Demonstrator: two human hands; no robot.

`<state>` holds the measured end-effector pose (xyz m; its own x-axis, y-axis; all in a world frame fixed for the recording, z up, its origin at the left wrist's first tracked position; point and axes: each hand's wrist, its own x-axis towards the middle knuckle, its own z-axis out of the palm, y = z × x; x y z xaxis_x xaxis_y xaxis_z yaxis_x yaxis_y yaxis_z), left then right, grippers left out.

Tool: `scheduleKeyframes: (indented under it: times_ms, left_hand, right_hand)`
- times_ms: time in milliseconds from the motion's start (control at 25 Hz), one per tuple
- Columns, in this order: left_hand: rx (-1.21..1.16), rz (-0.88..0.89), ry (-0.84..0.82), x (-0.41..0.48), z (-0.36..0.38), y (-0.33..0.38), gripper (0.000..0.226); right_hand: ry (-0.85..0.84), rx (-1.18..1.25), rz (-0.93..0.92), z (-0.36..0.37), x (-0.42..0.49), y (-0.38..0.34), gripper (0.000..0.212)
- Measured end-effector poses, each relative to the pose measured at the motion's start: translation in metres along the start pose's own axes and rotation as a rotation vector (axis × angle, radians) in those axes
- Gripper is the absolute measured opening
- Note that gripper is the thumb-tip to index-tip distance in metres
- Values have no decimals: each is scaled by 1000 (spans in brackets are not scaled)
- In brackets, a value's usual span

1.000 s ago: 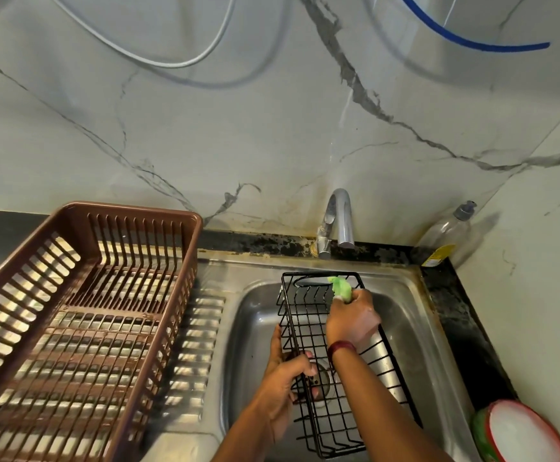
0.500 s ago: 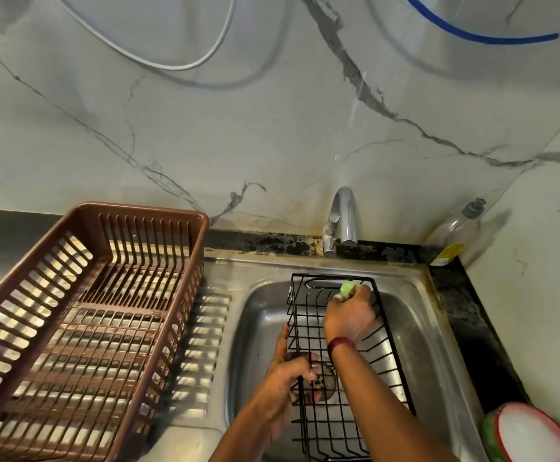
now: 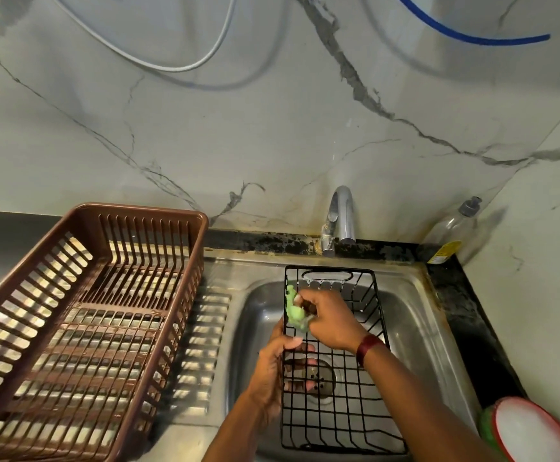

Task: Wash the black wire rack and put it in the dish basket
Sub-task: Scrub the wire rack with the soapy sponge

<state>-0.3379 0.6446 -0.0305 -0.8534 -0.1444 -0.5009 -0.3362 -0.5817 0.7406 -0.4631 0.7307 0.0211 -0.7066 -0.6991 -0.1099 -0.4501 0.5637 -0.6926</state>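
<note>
- Inside the steel sink (image 3: 418, 315), right of centre, we find the black wire rack (image 3: 338, 415) lying over the drain.
- Our left hand (image 3: 270, 371) grips the rack's left rim, fingertips partly hidden behind the wires.
- Our right hand (image 3: 333, 323) pinches a green scrubber (image 3: 294, 311) against the far left rim.
- Left of the sink stands the brown dish basket (image 3: 88, 328), its near corner cut off.
- Far right, a clear pump bottle (image 3: 452, 231); contents unreadable.
- Near right, a red-rimmed dish (image 3: 532, 431), cut off.
</note>
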Motion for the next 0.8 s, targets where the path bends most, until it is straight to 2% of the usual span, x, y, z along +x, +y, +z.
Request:
scheduleKeyframes:
  times_ms: [40,160,200,280,400,520,640,760,800]
  left_hand:
    - [-1,3,9,-1,-1,2,76]
    - [-5,-9,28,-2,-2,8,56]
    - [1,-10,27,-2,-3,10,60]
    - [9,-4,3,-2,-3,12,72]
    - [49,6,-21,0,-2,11,75]
    - [81,20,-9,-1,-3,11,83]
    - [87,-2,21,2,-10,12,89]
    - [78,6,42,0,-11,14,71]
    - [88,11,39,1,-11,14,59]
  right_hand:
    - [74,12,47,-1,-4,0,24]
    - [529,30,235,5,-9,-4,25]
    - [605,-5,260,10,-7,-5,24]
    - [636,-20,274,19,1,-7,20]
    - [547,94,271,28,16,-10,22]
    - [348,145,140,33,13,-12,30]
    - [158,117,42,28,-4,-12,26]
    - [-139,54,-2,24,-25,-17,16]
    - [-163,52,21,25,-29,-17,18]
